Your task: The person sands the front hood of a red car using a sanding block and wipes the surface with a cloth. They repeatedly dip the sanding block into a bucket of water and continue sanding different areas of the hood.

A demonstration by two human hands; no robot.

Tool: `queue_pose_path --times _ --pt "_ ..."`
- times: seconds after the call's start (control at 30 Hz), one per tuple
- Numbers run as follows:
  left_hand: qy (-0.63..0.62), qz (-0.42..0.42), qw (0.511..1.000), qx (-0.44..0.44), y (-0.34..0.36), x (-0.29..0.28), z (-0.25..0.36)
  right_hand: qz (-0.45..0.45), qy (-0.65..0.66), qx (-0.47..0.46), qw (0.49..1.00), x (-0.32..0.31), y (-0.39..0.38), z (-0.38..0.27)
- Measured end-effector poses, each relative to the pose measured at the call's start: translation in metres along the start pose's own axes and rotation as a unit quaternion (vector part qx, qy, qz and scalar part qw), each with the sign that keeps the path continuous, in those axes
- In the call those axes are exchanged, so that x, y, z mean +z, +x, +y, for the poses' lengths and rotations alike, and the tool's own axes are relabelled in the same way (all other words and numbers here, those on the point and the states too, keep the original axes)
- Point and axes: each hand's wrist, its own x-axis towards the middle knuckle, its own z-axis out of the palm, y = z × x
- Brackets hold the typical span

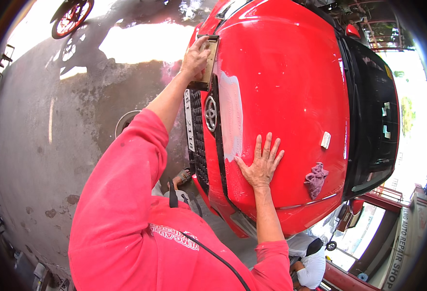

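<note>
Left hand (197, 59) gripping sanding block (214, 54) | right hand (261, 167) splayed on car hood (291, 72) | its 2 o'clock: white bar (325, 140); bar's 6 o'clock: mauve rag (315, 180)

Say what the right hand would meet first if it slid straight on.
The way looks free: the right hand points across the red hood, over paint with only small specks, toward its far side. The pale patch lies left of that line. Fisheye bending makes the exact path uncertain.
</note>
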Motion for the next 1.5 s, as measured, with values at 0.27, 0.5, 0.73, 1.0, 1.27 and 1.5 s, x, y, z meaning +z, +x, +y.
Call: queue_pose_path --times 0.27,0.5,0.73,1.0,1.27,1.5 --pt "0.169 -0.017 0.985 -0.033 -0.198 -0.204 -0.165 -0.005 0.001 -0.012 1.000 -0.005 0.162 -0.030" --pt "0.313 0.036 0.901 -0.299 -0.426 -0.377 -0.233 0.079 -0.010 -0.020 0.997 0.027 0.293 -0.056" --pt "0.349 -0.007 0.857 -0.379 -0.465 -0.434 -0.265 0.089 0.028 -0.054 0.994 0.034 0.279 -0.049" --pt "0.308 -0.052 0.898 -0.310 -0.344 -0.381 -0.244 -0.013 0.001 -0.015 1.000 0.004 0.150 -0.038" --pt "0.265 -0.098 0.935 -0.216 -0.300 -0.341 -0.225 -0.009 -0.010 0.152 0.988 0.009 0.160 -0.062" --pt "0.317 -0.126 0.903 -0.262 -0.327 -0.347 -0.219 0.045 -0.024 0.142 0.989 0.026 0.170 -0.059"
